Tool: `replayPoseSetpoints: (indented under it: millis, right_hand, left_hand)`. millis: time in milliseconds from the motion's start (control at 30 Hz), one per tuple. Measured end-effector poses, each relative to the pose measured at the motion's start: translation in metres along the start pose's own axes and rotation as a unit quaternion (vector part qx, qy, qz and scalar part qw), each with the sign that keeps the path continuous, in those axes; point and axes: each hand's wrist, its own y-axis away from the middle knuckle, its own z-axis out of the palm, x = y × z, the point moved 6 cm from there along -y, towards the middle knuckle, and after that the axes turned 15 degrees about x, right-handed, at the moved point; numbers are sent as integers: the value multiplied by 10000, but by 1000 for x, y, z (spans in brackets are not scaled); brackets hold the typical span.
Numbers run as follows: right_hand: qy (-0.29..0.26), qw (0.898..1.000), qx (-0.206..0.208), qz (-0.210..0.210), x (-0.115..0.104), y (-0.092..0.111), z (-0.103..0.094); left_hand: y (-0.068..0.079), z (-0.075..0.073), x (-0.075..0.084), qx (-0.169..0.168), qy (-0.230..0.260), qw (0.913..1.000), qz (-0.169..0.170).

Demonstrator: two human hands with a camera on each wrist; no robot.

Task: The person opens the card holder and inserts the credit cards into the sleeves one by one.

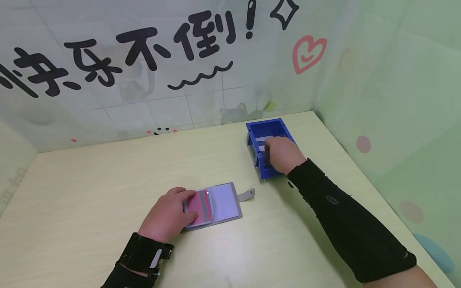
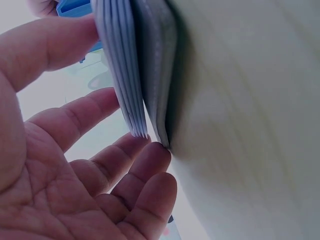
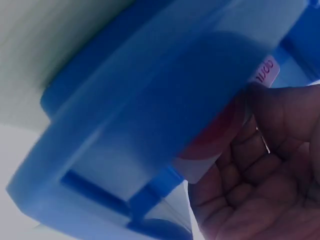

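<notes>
A small grey card holder [image 1: 226, 202] lies unfolded on the table, clear sleeves showing, with a pink-red card [image 1: 195, 208] on its left side. My left hand [image 1: 167, 216] rests at its left edge, thumb and fingertips touching it. In the left wrist view, the stacked sleeves [image 2: 122, 75] fan slightly away from the cover [image 2: 157, 65]. My right hand [image 1: 284, 154] reaches into a blue plastic box [image 1: 264, 175]. There it pinches a red and white card [image 3: 212, 137] between thumb and fingers; the box wall hides part of it. Another card with reddish lettering [image 3: 267, 72] shows beside the thumb.
A grey snap strap [image 1: 247, 195] sticks out from the card holder toward the box. The box stands near the table's far right corner. Behind the table hangs a printed sheet [image 1: 201, 100], and a green one [image 1: 389, 100] hangs along the right side.
</notes>
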Motion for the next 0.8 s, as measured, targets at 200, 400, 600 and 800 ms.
replayPoseSetpoints:
  millis: [200, 400, 600, 800]
  right_hand:
    - [-401, 9973, 427, 454, 6, 1, -14]
    - [-1151, 9800, 1334, 925, 10, 9, -40]
    - [-1999, 9602, 1594, 1127, -7, 23, -52]
    - [-2543, 9513, 1628, 627, -38, 37, -43]
  left_hand:
    - [0, 1, -1, -44, -20, 10000, -42]
    - [0, 3, -2, -53, -112, 9999, -6]
    - [0, 2, -2, 15, -197, 9998, 55]
    - [0, 2, -2, 7, -195, 9998, 20]
